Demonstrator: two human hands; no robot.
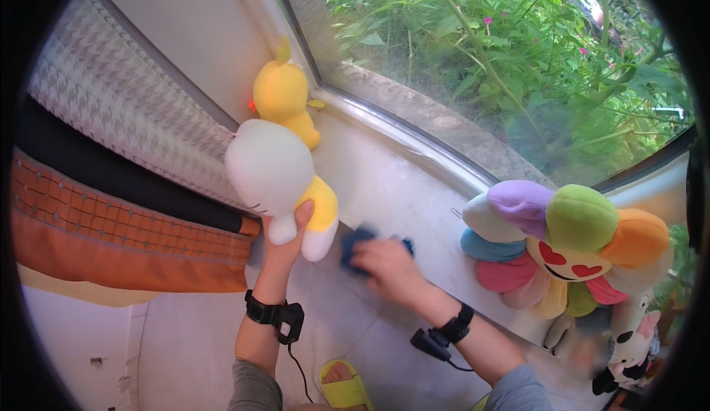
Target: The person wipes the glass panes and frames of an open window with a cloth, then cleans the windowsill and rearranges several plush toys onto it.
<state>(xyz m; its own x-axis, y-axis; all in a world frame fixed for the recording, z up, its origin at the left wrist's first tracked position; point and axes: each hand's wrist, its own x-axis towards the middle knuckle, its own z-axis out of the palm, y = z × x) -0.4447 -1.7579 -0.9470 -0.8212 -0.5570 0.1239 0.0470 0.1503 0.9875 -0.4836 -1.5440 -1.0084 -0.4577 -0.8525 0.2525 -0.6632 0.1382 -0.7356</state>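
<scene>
My left hand point(291, 233) grips a white and yellow plush toy point(272, 161) round its body, at the window sill's left end. Behind it a yellow plush toy point(283, 92) leans in the corner by the window. My right hand point(391, 269) holds a dark blue cloth point(358, 247), blurred, over the front edge of the white window sill point(399, 189). On the sill's right part sits a flower plush point(582, 244) with many-coloured petals and red heart eyes. Both wrists wear black straps with small boxes and cables.
A window point(499, 67) with plants outside runs behind the sill. Grey houndstooth and orange curtains point(133, 239) hang at the left. A black-and-white plush point(632, 339) and other toys stand at the lower right. A yellow-green slipper point(346, 391) is on the tiled floor below.
</scene>
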